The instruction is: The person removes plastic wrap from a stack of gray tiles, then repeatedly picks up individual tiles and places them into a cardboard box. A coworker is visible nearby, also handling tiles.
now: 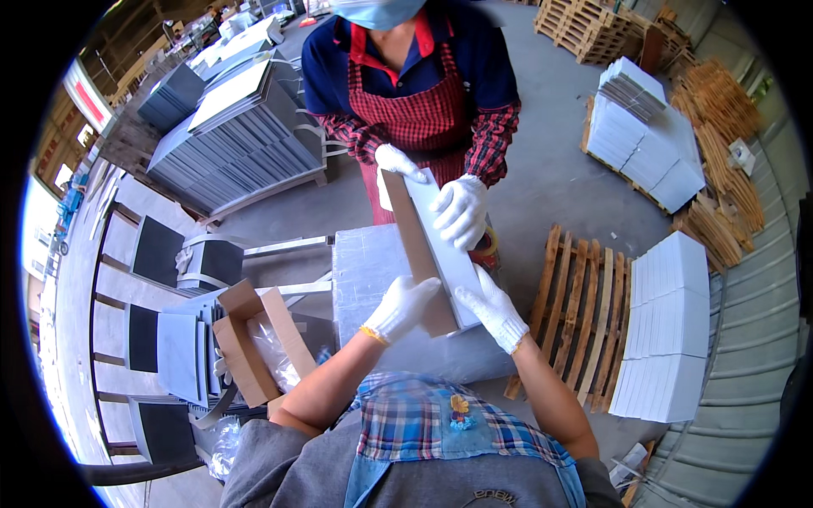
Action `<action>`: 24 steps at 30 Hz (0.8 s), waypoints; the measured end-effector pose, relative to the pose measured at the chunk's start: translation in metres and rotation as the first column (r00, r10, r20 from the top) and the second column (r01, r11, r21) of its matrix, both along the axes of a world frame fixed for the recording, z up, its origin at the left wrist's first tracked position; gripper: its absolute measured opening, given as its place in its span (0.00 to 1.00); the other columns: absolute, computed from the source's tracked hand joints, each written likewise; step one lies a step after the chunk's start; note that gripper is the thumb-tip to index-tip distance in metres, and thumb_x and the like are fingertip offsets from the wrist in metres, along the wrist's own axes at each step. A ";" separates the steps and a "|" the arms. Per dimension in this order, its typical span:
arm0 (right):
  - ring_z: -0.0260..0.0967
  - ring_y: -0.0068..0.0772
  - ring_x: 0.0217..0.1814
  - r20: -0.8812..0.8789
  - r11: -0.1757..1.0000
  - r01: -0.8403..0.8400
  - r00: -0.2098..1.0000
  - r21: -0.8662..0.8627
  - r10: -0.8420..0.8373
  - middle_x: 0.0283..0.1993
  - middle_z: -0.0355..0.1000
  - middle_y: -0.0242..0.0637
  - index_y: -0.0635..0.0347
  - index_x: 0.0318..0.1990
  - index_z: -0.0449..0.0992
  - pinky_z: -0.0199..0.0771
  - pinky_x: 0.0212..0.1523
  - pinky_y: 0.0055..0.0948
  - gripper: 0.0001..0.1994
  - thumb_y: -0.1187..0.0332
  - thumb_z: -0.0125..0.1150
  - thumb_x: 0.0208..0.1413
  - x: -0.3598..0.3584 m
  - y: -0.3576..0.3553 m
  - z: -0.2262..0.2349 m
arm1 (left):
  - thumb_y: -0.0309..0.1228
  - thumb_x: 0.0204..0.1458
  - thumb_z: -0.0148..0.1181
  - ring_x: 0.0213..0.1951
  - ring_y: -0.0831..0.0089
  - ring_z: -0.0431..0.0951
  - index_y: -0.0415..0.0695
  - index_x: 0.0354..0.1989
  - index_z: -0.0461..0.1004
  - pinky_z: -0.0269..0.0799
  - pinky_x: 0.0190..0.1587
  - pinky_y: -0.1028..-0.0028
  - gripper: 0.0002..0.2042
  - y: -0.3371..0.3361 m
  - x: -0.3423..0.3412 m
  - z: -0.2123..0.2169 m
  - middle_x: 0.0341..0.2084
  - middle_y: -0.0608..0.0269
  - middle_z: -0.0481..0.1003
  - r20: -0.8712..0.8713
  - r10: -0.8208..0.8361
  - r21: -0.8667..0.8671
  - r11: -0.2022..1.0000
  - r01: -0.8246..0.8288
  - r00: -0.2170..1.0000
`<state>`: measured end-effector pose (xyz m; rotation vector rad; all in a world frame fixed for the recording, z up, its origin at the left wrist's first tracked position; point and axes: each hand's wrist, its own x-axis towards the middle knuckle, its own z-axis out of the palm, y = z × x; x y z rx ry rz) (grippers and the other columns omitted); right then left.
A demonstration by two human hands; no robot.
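A long, narrow cardboard box [442, 245], white on one face with a brown flap [411, 241] along its left, is tilted above the worktable [360, 254]. My left hand [402, 309], in a white knitted glove, holds the near end by the brown flap, its thumb on top and its other fingers mostly hidden. On the other side, my gloved right hand [494, 309] grips the near right edge of the white face. Across the table, a person in a red checked apron holds the far part with two white-gloved hands [461, 212].
At the left, an open brown carton [262, 339] holds clear plastic, beside stacked grey panels [182, 351]. A wooden pallet [576, 313] and white stacks [665, 330] stand right. A roll of tape [485, 250] lies near the co-worker. Larger grey stacks [246, 127] are far left.
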<state>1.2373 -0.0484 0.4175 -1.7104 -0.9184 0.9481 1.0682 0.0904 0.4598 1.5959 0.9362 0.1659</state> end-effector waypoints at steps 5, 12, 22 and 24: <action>0.76 0.64 0.58 0.270 0.989 0.044 0.963 -0.143 -0.004 0.55 0.77 0.61 0.49 0.73 0.60 0.75 0.56 0.50 0.35 0.46 0.61 0.64 -0.004 0.008 0.004 | 0.47 0.65 0.59 0.21 0.69 0.84 0.31 0.32 0.83 0.78 0.25 0.70 0.25 0.006 0.008 0.016 0.20 0.53 0.81 -0.117 -0.082 -0.009 0.997 0.082 0.990; 0.78 0.59 0.52 0.507 0.965 -0.024 0.848 -0.261 0.157 0.53 0.77 0.60 0.58 0.69 0.61 0.78 0.49 0.46 0.26 0.59 0.55 0.68 -0.010 0.021 -0.007 | 0.47 0.61 0.59 0.18 0.58 0.81 0.45 0.25 0.84 0.77 0.23 0.63 0.20 -0.001 0.021 0.005 0.17 0.55 0.79 -0.052 -0.201 0.757 0.630 0.170 0.978; 0.71 0.32 0.64 -0.436 0.892 0.441 0.826 0.105 -0.357 0.64 0.74 0.39 0.69 0.67 0.71 0.67 0.67 0.30 0.26 0.54 0.47 0.77 -0.030 -0.024 -0.047 | 0.35 0.49 0.65 0.45 0.58 0.75 0.48 0.34 0.75 0.73 0.51 0.58 0.08 0.009 0.038 -0.017 0.35 0.61 0.73 0.137 -0.451 0.986 0.145 -0.079 0.882; 0.70 0.33 0.64 -0.394 0.869 0.460 0.844 0.182 -0.364 0.64 0.74 0.39 0.69 0.67 0.71 0.66 0.68 0.31 0.26 0.54 0.45 0.78 -0.043 -0.028 -0.048 | 0.35 0.48 0.65 0.47 0.58 0.74 0.47 0.31 0.75 0.72 0.52 0.58 0.08 0.025 0.038 -0.011 0.35 0.60 0.73 0.194 -0.593 0.979 0.170 -0.113 0.782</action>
